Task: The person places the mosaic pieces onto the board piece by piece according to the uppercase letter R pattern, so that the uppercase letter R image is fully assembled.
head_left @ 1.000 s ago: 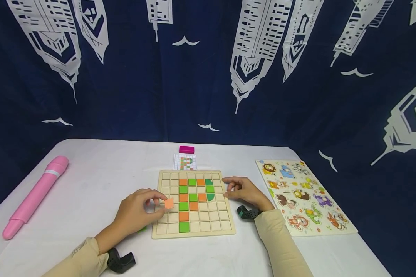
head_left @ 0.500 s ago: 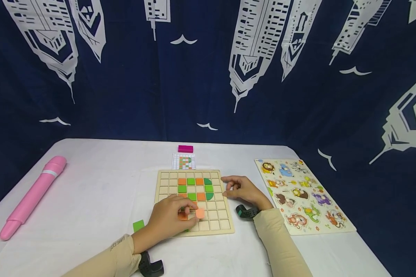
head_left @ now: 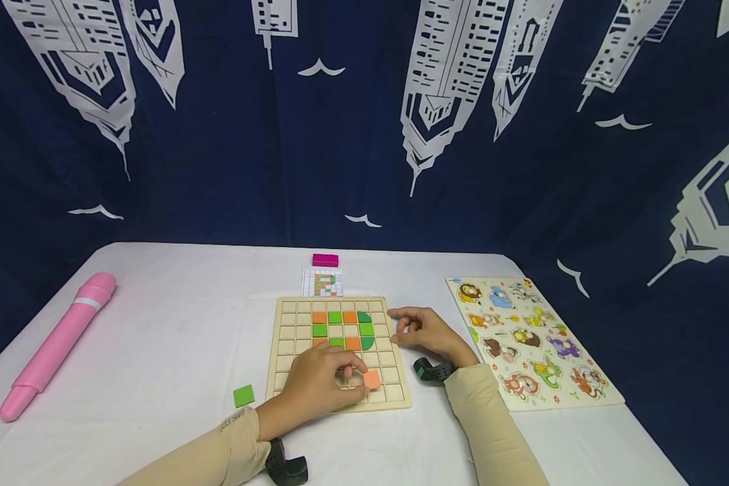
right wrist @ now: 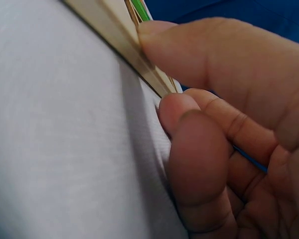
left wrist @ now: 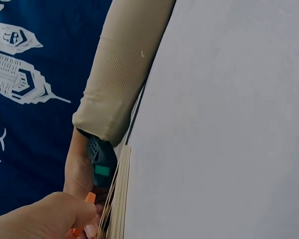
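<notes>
In the head view my left hand pinches an orange square tile between thumb and fingers, over the lower right part of a wooden grid board. The left wrist view catches the orange tile edge-on past the thumb. Orange and green pieces sit in the board's upper squares; my left hand covers the lower ones. On the board's right edge rest the thumb and index fingertip of my right hand, its other fingers bent. In the right wrist view the thumb touches the board's side.
A loose green tile lies left of the board. Behind the board are a pattern card and a magenta block. An animal picture board lies at the right, a pink tube-shaped object at the left.
My left hand has carried the orange tile rightward and toward me, from the board's left side to its lower right. The green tile is uncovered. My right hand stays at the edge.
</notes>
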The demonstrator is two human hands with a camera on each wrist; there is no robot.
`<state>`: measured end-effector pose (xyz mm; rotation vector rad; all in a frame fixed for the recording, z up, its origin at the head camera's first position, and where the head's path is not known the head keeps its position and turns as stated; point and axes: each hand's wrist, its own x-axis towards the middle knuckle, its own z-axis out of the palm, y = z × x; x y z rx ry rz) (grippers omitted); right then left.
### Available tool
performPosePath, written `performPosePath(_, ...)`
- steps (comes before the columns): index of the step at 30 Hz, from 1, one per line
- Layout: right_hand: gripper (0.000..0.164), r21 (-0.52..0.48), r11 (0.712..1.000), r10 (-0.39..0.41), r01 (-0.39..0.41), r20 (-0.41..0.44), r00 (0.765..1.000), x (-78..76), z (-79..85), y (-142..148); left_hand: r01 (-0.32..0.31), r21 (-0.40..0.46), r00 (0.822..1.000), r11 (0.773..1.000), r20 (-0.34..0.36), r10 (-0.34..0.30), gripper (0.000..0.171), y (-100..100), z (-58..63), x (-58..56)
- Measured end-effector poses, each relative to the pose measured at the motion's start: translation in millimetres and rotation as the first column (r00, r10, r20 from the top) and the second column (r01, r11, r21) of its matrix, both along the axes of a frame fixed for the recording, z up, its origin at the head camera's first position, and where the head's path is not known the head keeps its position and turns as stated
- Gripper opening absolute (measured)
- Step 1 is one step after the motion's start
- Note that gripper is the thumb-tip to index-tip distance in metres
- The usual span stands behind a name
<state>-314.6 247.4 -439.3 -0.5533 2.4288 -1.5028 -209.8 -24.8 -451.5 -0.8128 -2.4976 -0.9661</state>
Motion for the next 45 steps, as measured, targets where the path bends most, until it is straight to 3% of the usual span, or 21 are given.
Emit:
performPosePath(12,0.058,-0.009,1.0,-0.002,0.002,0.011,1.0,-2.8,1.1,2,0.046,-0.042,0.997,0.998,0.063,-0.043,0.015,7,1.1,5.2)
performPosePath(28,0.059,0.011,1.0,-0.01,0.01,0.001,1.0,-1.2,4.6,1,0.064,-0.05,0.995,0.997,0.077,-0.06,0.017,6,0.2,5.3)
performPosePath(38,0.058,0.0,1.0,-0.002,0.002,-0.002,1.0,1.1,1.7,0,0.077,-0.037,0.995,0.996,0.069,-0.074,0.017,3,0.7,11.4)
performPosePath(42,0.059,0.001,1.0,-0.001,0.001,-0.002,1.0,2.6,1.9,-2,0.106,-0.009,0.992,0.994,0.074,-0.105,0.017,-1,4.5,15.2)
performPosePath(45,0.059,0.0,1.0,-0.004,0.004,-0.001,1.0,3.5,2.6,-2,0.162,0.015,0.983,0.987,0.085,-0.162,0.017,-8,8.7,16.2)
